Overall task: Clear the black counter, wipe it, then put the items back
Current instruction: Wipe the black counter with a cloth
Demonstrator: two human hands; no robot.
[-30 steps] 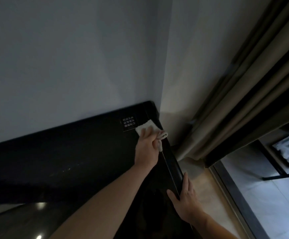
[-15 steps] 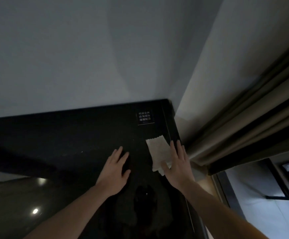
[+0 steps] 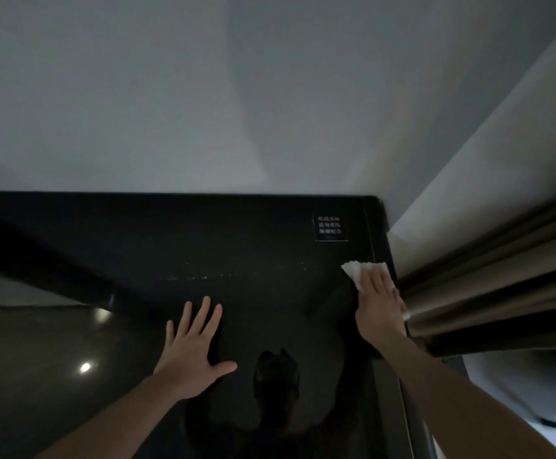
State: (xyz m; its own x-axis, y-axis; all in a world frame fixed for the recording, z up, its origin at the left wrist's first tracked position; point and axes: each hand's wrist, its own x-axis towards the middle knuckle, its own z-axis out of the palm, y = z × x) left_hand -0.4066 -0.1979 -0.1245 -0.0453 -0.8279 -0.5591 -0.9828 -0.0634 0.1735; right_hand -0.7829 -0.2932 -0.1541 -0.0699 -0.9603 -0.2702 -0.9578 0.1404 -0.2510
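The cloth (image 3: 362,271) is lying at the far right of the counter (image 3: 236,233), close to its right edge and the curtain (image 3: 488,276) beyond it. That is where the risk is sitting: a stroke running further right could be pushing the cloth off the edge, or dragging the hand into the curtain folds. The cloth is only being pressed, not gripped, so it could also be bunching or slipping out from under the palm on a fast pass. The sticker (image 3: 331,227) near the back corner is lying just beyond the cloth, and wiping over it could be catching and lifting a corner. Faint specks are showing mid-counter, so that stretch probably needs wiping yet.

The right hand (image 3: 381,309) is lying flat, fingers straight and together, pressing the cloth down without curling round it. The left hand (image 3: 192,346) is resting palm down with fingers spread, holding nothing, seemingly bracing the person's weight. Both forearms are reaching forward over the counter
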